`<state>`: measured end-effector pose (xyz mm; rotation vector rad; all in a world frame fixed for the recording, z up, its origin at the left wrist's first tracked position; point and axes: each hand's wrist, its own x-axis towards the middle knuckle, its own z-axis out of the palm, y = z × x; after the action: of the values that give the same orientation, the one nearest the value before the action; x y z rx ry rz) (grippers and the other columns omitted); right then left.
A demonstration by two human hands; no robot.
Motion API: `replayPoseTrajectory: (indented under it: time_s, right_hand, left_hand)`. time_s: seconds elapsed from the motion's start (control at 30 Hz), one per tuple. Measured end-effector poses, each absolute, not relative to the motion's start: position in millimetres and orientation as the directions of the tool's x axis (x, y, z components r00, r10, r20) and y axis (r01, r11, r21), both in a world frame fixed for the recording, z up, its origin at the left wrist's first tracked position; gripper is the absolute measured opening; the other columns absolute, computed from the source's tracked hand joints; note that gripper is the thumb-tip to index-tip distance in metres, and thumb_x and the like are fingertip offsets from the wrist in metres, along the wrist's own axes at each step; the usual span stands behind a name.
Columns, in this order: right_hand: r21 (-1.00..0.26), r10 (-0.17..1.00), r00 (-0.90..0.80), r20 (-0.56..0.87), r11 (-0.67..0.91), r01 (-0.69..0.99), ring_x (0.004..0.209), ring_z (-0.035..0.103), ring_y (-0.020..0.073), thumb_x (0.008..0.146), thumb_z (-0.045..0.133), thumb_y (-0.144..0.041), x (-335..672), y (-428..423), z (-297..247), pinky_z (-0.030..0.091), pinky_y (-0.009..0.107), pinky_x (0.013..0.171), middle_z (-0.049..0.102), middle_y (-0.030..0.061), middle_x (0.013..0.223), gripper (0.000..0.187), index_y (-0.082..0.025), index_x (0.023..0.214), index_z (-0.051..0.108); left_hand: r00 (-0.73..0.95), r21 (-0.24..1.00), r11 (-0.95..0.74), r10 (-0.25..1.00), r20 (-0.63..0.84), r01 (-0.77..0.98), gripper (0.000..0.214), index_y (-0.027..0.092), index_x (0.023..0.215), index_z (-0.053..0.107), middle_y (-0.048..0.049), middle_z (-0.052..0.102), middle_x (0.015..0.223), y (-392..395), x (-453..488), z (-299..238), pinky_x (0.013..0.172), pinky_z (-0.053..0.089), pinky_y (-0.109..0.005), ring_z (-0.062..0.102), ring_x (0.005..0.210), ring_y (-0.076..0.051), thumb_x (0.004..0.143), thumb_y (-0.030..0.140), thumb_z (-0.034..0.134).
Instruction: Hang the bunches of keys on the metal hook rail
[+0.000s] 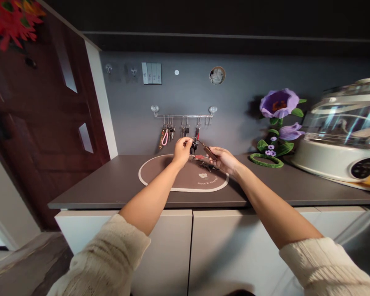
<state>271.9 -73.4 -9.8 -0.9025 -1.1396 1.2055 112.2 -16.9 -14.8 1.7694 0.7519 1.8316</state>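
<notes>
Above the brown oval mat [160, 174], my left hand [182, 151] pinches a metal key ring, with a dark key [193, 146] hanging just beside its fingertips. My right hand [222, 159] is closed on a brown key fob [210, 153], whose metal end points toward the left hand. Between them the two pieces seem joined, though the link is too small to make out. Loose keys [206, 165] lie on the mat below, near a small red item [199, 157]. Behind my hands, a wall rack [183, 116] carries several bunches of keys [170, 132] on its hooks.
The mat lies on a dark countertop [111, 185] over white cabinets [163, 246]. At the right stand a purple flower ornament [279, 105] and a white appliance with a clear cover [333, 154]. A dark red door [49, 123] is at the left.
</notes>
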Motion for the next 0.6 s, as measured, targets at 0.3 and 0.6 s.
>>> replayPoseTrajectory:
  time_s: [0.3, 0.6]
  right_hand:
    - [-0.964, 0.959, -0.137, 0.248, 0.259, 0.065, 0.056, 0.053, 0.0078, 0.071, 0.063, -0.029, 268.5, -63.0, -26.5, 0.043, 0.02, 0.057, 0.062, 0.0005, 0.065, 0.016, -0.015, 0.077, 0.058]
    - [-0.88, 0.886, -0.04, 0.461, 0.463, 0.104, 0.076, 0.056, 0.0108, 0.067, 0.065, -0.025, 258.7, -68.7, -19.9, 0.044, 0.025, 0.075, 0.063, 0.0009, 0.084, 0.018, -0.018, 0.082, 0.061]
  left_hand:
    - [-0.037, 0.721, -0.691, 0.723, 0.69, -0.059, 0.013, 0.014, 0.078, 0.059, -0.003, 0.062, 0.078, -15.0, 113.5, -14.9, 0.072, 0.041, -0.022, 0.053, 0.073, -0.011, 0.078, 0.023, 0.049]
    - [0.039, 0.726, -0.688, 0.725, 0.687, 0.01, 0.017, 0.014, 0.081, 0.059, -0.0037, 0.062, 0.082, -22.2, 114.8, -14.1, 0.073, 0.042, -0.023, 0.054, 0.076, -0.011, 0.08, 0.027, 0.049]
